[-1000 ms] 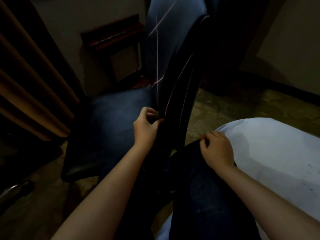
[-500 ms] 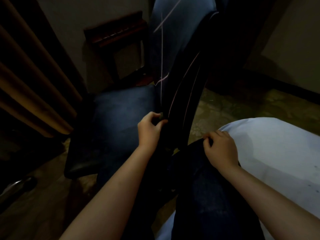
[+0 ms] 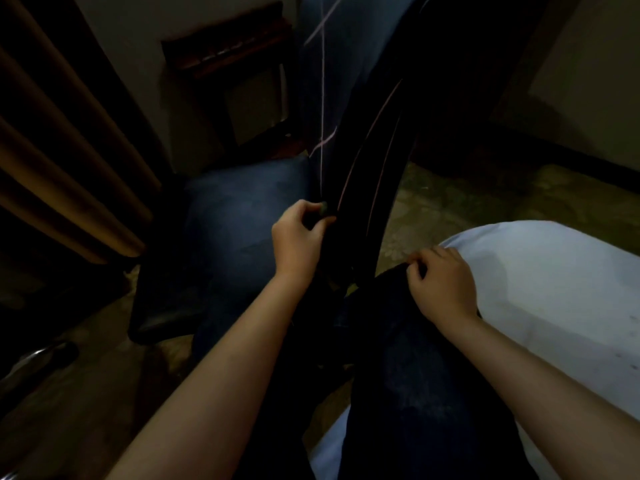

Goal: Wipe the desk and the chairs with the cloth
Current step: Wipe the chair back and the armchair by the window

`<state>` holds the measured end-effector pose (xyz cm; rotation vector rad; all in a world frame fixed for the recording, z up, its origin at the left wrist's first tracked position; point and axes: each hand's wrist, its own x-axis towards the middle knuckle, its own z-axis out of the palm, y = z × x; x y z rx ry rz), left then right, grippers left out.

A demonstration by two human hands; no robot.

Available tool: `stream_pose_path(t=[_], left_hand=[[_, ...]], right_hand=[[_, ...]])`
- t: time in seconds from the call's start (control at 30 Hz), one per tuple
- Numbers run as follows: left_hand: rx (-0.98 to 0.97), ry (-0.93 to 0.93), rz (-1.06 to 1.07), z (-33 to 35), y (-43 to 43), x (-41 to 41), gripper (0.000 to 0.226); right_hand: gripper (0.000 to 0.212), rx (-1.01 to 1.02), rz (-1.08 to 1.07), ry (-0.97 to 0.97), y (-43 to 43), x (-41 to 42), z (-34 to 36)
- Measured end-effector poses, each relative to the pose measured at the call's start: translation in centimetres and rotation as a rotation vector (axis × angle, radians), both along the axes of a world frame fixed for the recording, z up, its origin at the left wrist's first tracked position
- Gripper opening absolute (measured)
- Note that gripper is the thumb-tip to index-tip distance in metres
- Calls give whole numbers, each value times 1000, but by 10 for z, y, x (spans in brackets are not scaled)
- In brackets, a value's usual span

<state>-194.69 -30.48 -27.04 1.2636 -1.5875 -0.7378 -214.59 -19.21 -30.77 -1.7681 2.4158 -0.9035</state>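
Observation:
A chair with a dark blue seat (image 3: 235,216) and a tall dark backrest (image 3: 367,133) with thin pink stripes stands in front of me. My left hand (image 3: 298,237) curls its fingers round a small dark cloth (image 3: 323,209), held against the lower side edge of the backrest where it meets the seat. To the right, my right hand (image 3: 443,282) pinches dark denim fabric (image 3: 415,375) that lies by the edge of a white bed. The room is dim, and most of the cloth is hidden inside my fist.
A white bed (image 3: 540,292) fills the right side. Tan curtain folds (image 3: 69,150) hang at the left. A dark wooden stand (image 3: 225,46) sits against the far wall behind the chair. Patterned floor (image 3: 436,202) shows between chair and bed. A chrome bar (image 3: 34,358) lies low at the left.
My left hand with the cloth has slid slightly upward along the backrest's lower edge. My right hand has kept its hold on the denim.

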Motion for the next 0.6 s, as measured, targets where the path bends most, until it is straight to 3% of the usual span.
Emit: stream_pose_path(t=[0.13,0.27,0.47,0.6], left_hand=[[75,1,-23,-22,0,2,17],[180,-165,-72,-43,0,-3,19],[412,-30,-46,-61,3,-16,20],[399,-32,-44,-53,4,-12,20]], right_hand=[[14,-6,-3,8,0,1,-1],[13,0,-6,13,-1,2,2],[13,-6,-13,14,0,4,3],[14,-11,-4,-13,1,2,3]])
